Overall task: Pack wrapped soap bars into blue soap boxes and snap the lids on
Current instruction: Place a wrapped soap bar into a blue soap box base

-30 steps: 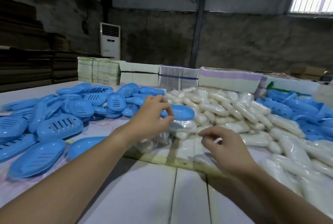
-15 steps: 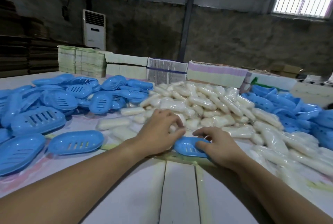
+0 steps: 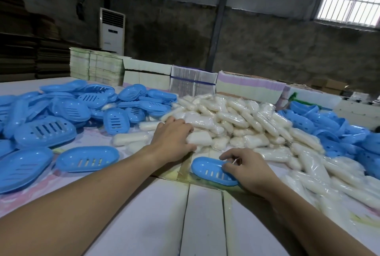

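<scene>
Head view: left hand (image 3: 173,138) grips a soap (image 3: 199,139), right hand (image 3: 246,168) pins an empty box (image 3: 211,170); nothing packed yet, I judge.

We see a dark, rough concrete wall (image 3: 257,45) behind the white table (image 3: 133,214). At two o'clock a barred window (image 3: 349,2) gives daylight. At eleven o'clock stands a white air conditioner (image 3: 112,30). A dark steel column (image 3: 219,19) rises at twelve o'clock, and flat cardboard stacks (image 3: 26,56) lie at ten o'clock.
</scene>
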Motion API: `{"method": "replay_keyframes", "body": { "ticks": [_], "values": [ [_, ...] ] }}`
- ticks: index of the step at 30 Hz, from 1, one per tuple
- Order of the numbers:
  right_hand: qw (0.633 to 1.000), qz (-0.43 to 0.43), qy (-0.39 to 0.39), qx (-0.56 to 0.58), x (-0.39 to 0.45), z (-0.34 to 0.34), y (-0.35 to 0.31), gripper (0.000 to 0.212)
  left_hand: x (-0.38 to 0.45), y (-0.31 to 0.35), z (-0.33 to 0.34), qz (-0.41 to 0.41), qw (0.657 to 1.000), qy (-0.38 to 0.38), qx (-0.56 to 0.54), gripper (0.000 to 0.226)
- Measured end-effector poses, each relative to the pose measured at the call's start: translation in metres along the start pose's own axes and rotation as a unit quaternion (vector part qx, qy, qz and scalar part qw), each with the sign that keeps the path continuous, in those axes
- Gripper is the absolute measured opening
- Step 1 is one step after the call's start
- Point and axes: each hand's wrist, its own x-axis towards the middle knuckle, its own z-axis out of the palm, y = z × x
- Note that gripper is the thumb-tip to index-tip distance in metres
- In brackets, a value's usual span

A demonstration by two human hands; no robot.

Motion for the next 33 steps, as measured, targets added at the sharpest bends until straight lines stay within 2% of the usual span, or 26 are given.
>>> {"method": "replay_keyframes", "body": {
  "ticks": [2, 6, 10, 11, 13, 15, 17, 18, 20, 22, 23, 26, 30, 33],
  "values": [
    [1.0, 0.008, 0.002, 0.009, 0.0, -0.001, 0.001, 0.018, 0.0, 0.001, -0.003, -0.008, 1.0, -0.006, 0.013, 0.052],
    [1.0, 0.015, 0.01, 0.014, -0.001, -0.002, 0.002, 0.023, -0.005, 0.003, -0.012, -0.049, 0.998, -0.023, 0.013, 0.027],
    [0.996, 0.034, 0.059, 0.058, -0.001, -0.004, 0.003, 0.023, -0.01, 0.003, -0.024, -0.074, 0.997, -0.001, -0.035, 0.031],
    [0.993, 0.037, 0.076, 0.082, 0.0, -0.006, 0.002, 0.023, -0.012, 0.004, -0.027, -0.064, 0.996, 0.012, -0.061, 0.034],
    [0.982, 0.041, 0.113, 0.144, 0.002, -0.011, 0.0, 0.025, -0.017, 0.011, -0.037, -0.048, 0.981, 0.01, -0.188, 0.041],
    [0.964, 0.046, 0.136, 0.222, 0.002, -0.017, -0.005, 0.027, -0.021, 0.019, -0.043, -0.024, 0.939, -0.037, -0.341, 0.037],
    [0.945, 0.052, 0.136, 0.293, 0.0, -0.022, -0.009, 0.028, -0.024, 0.025, -0.041, 0.004, 0.903, -0.105, -0.417, 0.034],
    [0.941, 0.056, 0.128, 0.309, -0.001, -0.024, -0.01, 0.028, -0.026, 0.027, -0.038, 0.009, 0.896, -0.136, -0.422, 0.035],
    [0.944, 0.067, 0.102, 0.307, -0.003, -0.025, -0.011, 0.029, -0.028, 0.029, -0.029, 0.018, 0.92, -0.178, -0.35, 0.04],
    [0.958, 0.077, 0.061, 0.271, -0.004, -0.025, -0.011, 0.028, -0.029, 0.028, -0.019, 0.043, 0.951, -0.162, -0.262, 0.038],
    [0.966, 0.08, 0.036, 0.242, -0.004, -0.025, -0.01, 0.026, -0.028, 0.027, -0.017, 0.049, 0.956, -0.142, -0.252, 0.035],
    [0.98, 0.074, -0.023, 0.186, -0.004, -0.027, -0.01, 0.021, -0.026, 0.022, -0.02, 0.043, 0.951, -0.127, -0.278, 0.031],
    [0.988, 0.053, -0.046, 0.138, -0.005, -0.038, -0.006, 0.019, -0.025, 0.012, -0.027, 0.061, 0.947, -0.219, -0.225, 0.042],
    [0.985, 0.077, -0.099, 0.122, -0.007, -0.043, -0.002, 0.027, -0.023, 0.008, -0.029, 0.067, 0.942, -0.239, -0.225, 0.044]
  ]
}}
